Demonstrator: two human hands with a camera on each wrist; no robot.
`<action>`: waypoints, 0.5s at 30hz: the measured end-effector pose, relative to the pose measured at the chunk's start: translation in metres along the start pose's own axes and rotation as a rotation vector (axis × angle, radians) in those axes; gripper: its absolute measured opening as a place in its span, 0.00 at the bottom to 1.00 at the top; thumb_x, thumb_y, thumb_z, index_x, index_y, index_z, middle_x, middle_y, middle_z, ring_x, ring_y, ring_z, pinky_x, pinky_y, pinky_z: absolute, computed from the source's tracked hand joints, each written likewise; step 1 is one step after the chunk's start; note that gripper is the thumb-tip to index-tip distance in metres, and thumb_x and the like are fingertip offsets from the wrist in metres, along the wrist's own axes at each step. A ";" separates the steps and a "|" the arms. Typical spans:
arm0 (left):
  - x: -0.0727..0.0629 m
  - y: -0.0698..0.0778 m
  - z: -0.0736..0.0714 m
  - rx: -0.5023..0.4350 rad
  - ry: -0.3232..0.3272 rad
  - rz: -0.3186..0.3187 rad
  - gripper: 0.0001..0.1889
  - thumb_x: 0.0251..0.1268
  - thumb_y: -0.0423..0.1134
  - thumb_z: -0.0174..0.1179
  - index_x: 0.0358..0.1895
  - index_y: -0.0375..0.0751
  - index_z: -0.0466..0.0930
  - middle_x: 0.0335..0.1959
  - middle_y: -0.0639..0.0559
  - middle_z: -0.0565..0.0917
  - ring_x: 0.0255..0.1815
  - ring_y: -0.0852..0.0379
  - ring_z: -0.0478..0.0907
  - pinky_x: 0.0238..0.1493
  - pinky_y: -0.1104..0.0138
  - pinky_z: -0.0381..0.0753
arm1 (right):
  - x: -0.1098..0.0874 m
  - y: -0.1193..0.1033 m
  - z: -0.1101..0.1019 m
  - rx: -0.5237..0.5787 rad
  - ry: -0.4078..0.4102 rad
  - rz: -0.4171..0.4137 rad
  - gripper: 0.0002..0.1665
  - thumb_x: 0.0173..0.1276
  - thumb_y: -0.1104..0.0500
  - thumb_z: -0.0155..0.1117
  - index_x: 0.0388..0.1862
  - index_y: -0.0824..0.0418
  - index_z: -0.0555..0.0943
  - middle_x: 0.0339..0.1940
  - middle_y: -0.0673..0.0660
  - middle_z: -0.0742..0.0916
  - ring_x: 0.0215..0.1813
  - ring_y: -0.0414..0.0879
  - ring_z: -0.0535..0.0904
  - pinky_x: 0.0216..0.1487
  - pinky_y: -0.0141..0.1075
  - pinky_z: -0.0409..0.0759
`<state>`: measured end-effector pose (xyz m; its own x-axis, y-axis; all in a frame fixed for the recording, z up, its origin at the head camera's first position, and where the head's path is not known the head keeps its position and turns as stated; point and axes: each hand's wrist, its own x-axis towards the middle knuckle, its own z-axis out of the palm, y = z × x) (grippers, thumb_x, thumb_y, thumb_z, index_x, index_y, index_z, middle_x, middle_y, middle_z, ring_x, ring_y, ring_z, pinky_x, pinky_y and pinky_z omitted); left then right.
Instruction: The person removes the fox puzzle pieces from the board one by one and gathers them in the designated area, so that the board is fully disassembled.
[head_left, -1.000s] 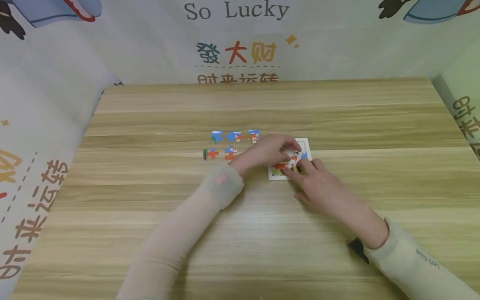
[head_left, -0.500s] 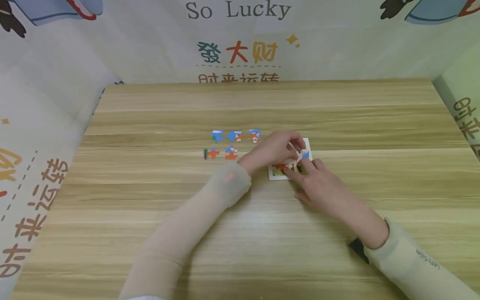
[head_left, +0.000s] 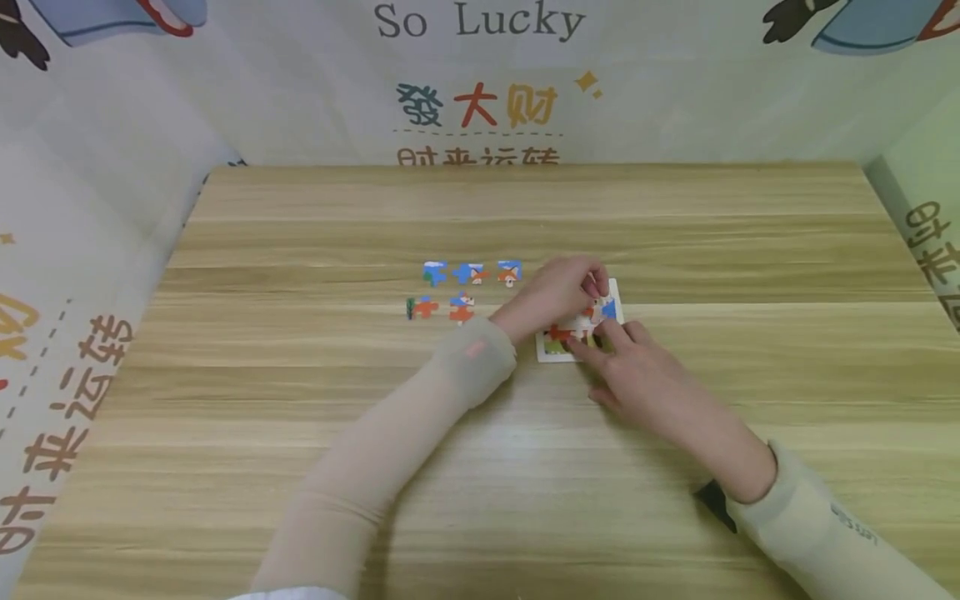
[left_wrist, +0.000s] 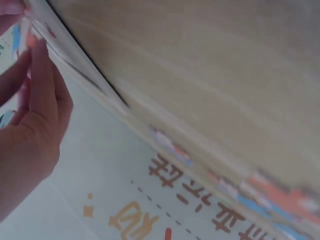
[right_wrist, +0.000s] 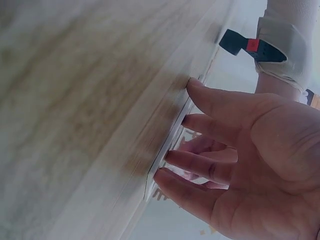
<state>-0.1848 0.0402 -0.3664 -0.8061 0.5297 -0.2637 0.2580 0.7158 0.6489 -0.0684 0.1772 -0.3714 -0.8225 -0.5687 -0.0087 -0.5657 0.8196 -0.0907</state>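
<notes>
A white-framed puzzle board (head_left: 551, 357) lies right of the table's middle, partly filled with orange, green and blue pieces; the hands hide much of it. My left hand (head_left: 558, 292) is over its upper part, fingers bent. In the left wrist view the left hand (left_wrist: 37, 120) pinches a small puzzle piece (left_wrist: 32, 40) with orange on it, just above the board. The right hand (head_left: 648, 375) rests its fingertips on the board's lower right, fingers spread and slightly bent. In the right wrist view the right hand's fingers (right_wrist: 200, 167) touch the board's edge (right_wrist: 165, 147).
Left of the board lie several loose puzzle pieces in two rows, among them a blue piece (head_left: 434, 272), a fox-face piece (head_left: 509, 272) and an orange piece (head_left: 424, 307). The wooden table (head_left: 465, 500) meets a printed cloth backdrop (head_left: 300, 92) behind.
My left hand has shifted a little to the right and up over the board, its fingers drawing closer together. My right hand stays in place on the board. The loose pieces have not moved.
</notes>
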 end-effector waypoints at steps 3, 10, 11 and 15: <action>-0.002 -0.001 -0.011 -0.011 0.010 -0.024 0.10 0.68 0.26 0.55 0.42 0.46 0.80 0.43 0.53 0.83 0.43 0.59 0.76 0.39 0.73 0.73 | 0.000 -0.001 0.001 0.013 -0.006 0.013 0.36 0.58 0.55 0.77 0.66 0.57 0.78 0.54 0.65 0.79 0.48 0.60 0.74 0.47 0.47 0.81; -0.017 -0.019 -0.041 -0.134 0.057 -0.025 0.07 0.68 0.28 0.59 0.44 0.42 0.80 0.44 0.49 0.83 0.45 0.56 0.79 0.40 0.71 0.77 | 0.000 0.000 0.000 0.017 -0.016 0.026 0.37 0.58 0.56 0.77 0.67 0.56 0.77 0.53 0.64 0.80 0.48 0.59 0.75 0.46 0.46 0.82; -0.019 -0.024 -0.044 -0.152 0.066 -0.030 0.06 0.68 0.28 0.59 0.44 0.42 0.80 0.44 0.49 0.83 0.45 0.56 0.79 0.40 0.71 0.77 | 0.000 0.000 0.001 0.019 -0.015 0.026 0.37 0.58 0.56 0.77 0.67 0.56 0.77 0.53 0.64 0.80 0.48 0.59 0.75 0.46 0.46 0.82; -0.031 -0.040 -0.052 -0.168 0.098 -0.060 0.07 0.66 0.27 0.62 0.43 0.40 0.81 0.43 0.48 0.84 0.45 0.55 0.79 0.44 0.69 0.79 | -0.001 -0.001 0.001 0.024 -0.019 0.030 0.37 0.59 0.56 0.77 0.68 0.56 0.77 0.53 0.64 0.79 0.47 0.59 0.74 0.45 0.46 0.82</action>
<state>-0.1980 -0.0288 -0.3472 -0.8673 0.4359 -0.2404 0.1222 0.6545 0.7461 -0.0674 0.1769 -0.3721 -0.8375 -0.5455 -0.0310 -0.5393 0.8344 -0.1138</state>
